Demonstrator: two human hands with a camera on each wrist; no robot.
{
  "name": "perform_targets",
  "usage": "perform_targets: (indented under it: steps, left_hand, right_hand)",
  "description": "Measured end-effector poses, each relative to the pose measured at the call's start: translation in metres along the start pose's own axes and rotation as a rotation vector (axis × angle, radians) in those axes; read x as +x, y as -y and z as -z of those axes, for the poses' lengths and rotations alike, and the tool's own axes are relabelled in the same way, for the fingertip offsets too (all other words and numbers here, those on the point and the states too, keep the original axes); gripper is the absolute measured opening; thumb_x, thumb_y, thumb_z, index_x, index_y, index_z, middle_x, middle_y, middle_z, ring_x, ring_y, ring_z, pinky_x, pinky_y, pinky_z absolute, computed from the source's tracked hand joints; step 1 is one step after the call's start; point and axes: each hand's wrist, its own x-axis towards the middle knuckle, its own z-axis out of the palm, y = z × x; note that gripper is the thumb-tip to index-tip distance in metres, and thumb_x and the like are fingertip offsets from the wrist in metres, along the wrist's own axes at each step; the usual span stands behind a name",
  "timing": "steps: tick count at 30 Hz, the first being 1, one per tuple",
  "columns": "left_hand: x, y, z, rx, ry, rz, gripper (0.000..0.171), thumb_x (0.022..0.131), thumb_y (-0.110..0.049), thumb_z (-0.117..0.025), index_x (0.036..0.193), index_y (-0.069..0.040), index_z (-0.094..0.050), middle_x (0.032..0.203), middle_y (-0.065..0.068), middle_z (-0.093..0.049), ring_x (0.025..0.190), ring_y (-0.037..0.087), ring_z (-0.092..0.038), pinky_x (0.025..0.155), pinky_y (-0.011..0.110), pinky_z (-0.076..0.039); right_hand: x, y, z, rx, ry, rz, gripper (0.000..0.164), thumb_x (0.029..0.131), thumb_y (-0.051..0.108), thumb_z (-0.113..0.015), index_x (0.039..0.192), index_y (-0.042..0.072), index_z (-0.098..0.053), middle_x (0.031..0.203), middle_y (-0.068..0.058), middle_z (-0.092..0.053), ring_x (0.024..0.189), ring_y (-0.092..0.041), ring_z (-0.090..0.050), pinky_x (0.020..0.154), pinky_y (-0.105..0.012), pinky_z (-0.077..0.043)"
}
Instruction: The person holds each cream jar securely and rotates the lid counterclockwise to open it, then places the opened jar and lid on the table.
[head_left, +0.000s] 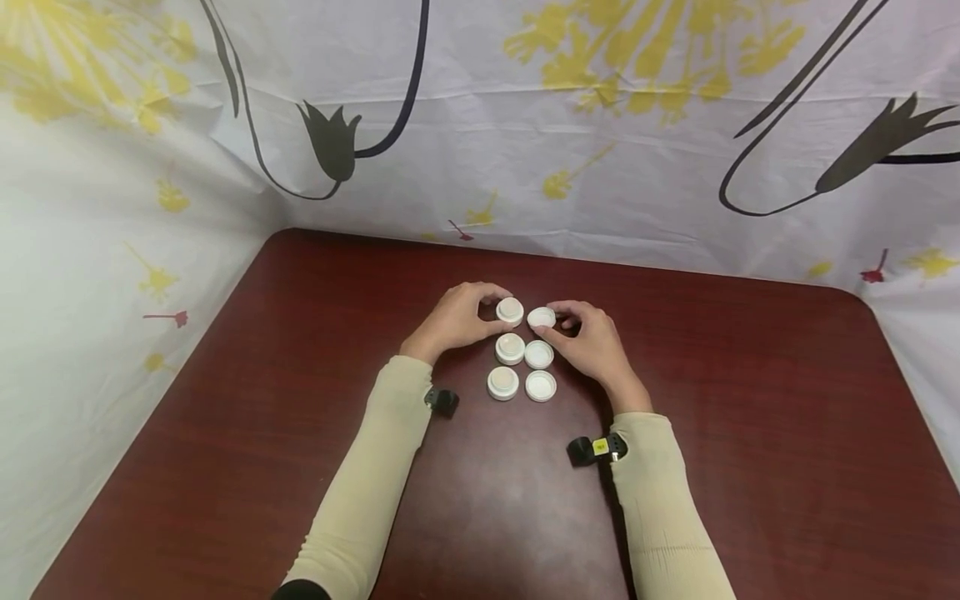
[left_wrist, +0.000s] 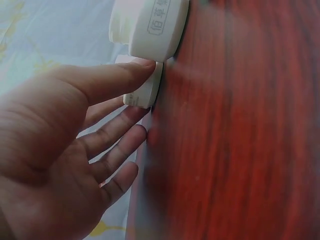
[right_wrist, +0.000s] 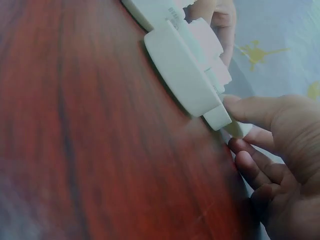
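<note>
Small white jars and round white lids stand in two columns on the table. My left hand (head_left: 459, 318) pinches the farthest jar (head_left: 510, 310) between thumb and fingers; in the left wrist view that jar (left_wrist: 144, 90) stands on the tabletop. Thumb and fingers of my right hand (head_left: 596, 343) pinch the farthest lid (head_left: 542, 317), which looks tilted in the right wrist view, its edge (right_wrist: 242, 131) showing past the thumb. Nearer me are the middle jar (head_left: 510, 348) and middle lid (head_left: 538, 355), then the nearest jar (head_left: 502, 383) and nearest lid (head_left: 541, 386). These lids lie with their hollow sides up.
The dark red-brown wooden table (head_left: 750, 433) extends to both sides of the arms. A white cloth (head_left: 465, 117) with yellow and grey flower prints hangs behind its far edge and along the left side. Black wrist cameras sit on both sleeves.
</note>
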Motion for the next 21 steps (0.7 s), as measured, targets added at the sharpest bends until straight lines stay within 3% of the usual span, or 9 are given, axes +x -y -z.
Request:
perform_targets:
  steps: [9,12,17,21]
  left_hand:
    - [0.001,0.0,-0.002,0.012,0.017,-0.027,0.048,0.093,-0.029,-0.084,0.137,-0.018,-0.069,0.13,0.002,-0.075,0.126,0.022,-0.067,0.112,0.042,-0.051]
    - [-0.001,0.001,-0.001,0.019,0.035,-0.034,0.051,0.093,-0.027,-0.083,0.141,-0.018,-0.067,0.131,0.004,-0.074,0.127,0.023,-0.066,0.114,0.044,-0.049]
    - [-0.006,0.004,0.007,0.0,0.073,-0.028,0.06,0.095,-0.011,-0.077,0.151,-0.014,-0.056,0.138,0.011,-0.068,0.133,0.027,-0.062,0.116,0.046,-0.048]
    - [-0.011,0.008,0.012,-0.035,0.083,-0.005,0.064,0.096,0.003,-0.062,0.157,-0.011,-0.048,0.144,0.013,-0.065,0.137,0.03,-0.059,0.117,0.046,-0.048]
  right_hand:
    - [-0.005,-0.005,-0.003,-0.035,-0.011,0.004,0.039,0.094,0.026,-0.082,0.127,0.007,-0.074,0.114,-0.015,-0.069,0.101,-0.031,-0.063,0.089,-0.04,-0.05]
    - [-0.005,-0.005,-0.004,-0.022,-0.001,-0.002,0.045,0.093,0.023,-0.082,0.133,0.005,-0.071,0.117,-0.016,-0.069,0.103,-0.032,-0.064,0.092,-0.042,-0.051]
    - [-0.002,-0.005,-0.003,0.061,-0.001,0.024,0.055,0.095,0.016,-0.079,0.145,0.002,-0.061,0.126,-0.02,-0.069,0.11,-0.036,-0.067,0.096,-0.045,-0.053]
    - [-0.004,-0.008,-0.003,0.135,-0.005,0.018,0.046,0.102,0.013,-0.068,0.147,0.003,-0.059,0.13,-0.02,-0.068,0.114,-0.033,-0.066,0.092,-0.035,-0.051]
